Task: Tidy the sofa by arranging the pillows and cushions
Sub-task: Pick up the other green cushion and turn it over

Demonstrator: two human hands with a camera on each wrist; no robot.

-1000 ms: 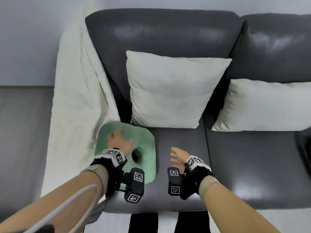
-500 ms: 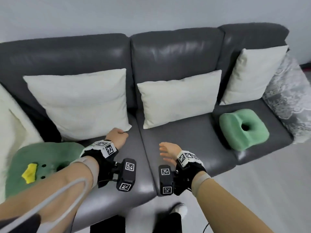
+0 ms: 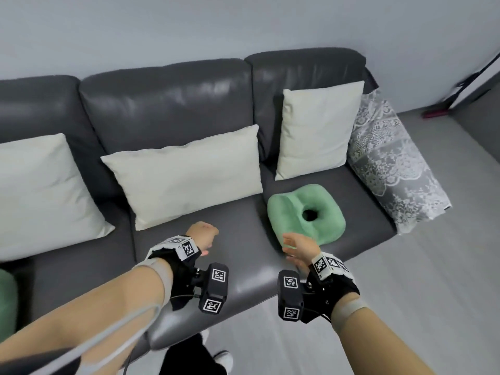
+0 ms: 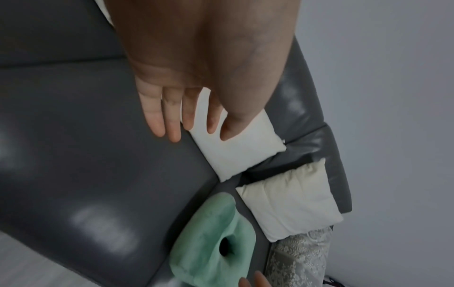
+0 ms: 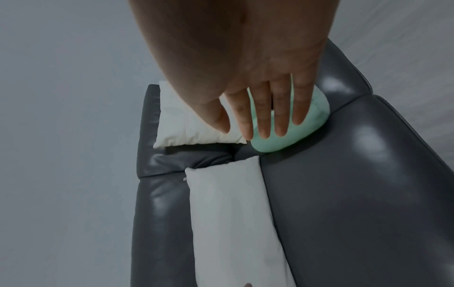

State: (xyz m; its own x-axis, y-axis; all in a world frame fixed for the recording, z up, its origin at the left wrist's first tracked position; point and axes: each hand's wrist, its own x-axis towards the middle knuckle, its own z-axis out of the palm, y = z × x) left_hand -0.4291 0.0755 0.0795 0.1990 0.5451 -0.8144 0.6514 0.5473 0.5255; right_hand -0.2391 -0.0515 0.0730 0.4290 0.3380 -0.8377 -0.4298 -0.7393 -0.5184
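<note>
Both hands hang over the sofa seat holding nothing: left hand fingers loose, right hand fingers straight beside the green cushion. No writing is readable.

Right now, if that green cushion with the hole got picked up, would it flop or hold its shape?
The green cushion would probably hold its shape: it looks thick, with rounded moulded edges and a crisp hole, like foam. It likely feels light for its size. On the glossy sofa seat a push would probably slide it rather than roll it, since it lies flat.
</note>
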